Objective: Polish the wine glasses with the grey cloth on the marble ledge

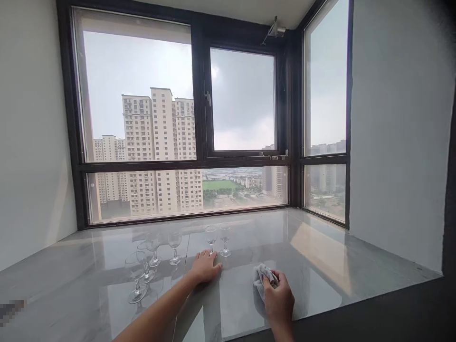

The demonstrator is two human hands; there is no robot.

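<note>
My left hand (204,267) lies flat with fingers stretched out on the glossy grey marble sill (320,256), just in front of a small stemmed glass (211,237). A second small glass (224,239) stands right beside that one. My right hand (279,297) is closed around a crumpled grey cloth (262,277) pressed on the sill. Further left stand several more clear stemmed glasses, among them a nearer large one (136,278) and one (174,246) further back.
The sill fills a bay of dark-framed windows (199,118) with high-rise buildings outside. White walls close it in on the left (32,142) and right (395,142). The sill's front edge (356,308) drops to a dark face at the lower right.
</note>
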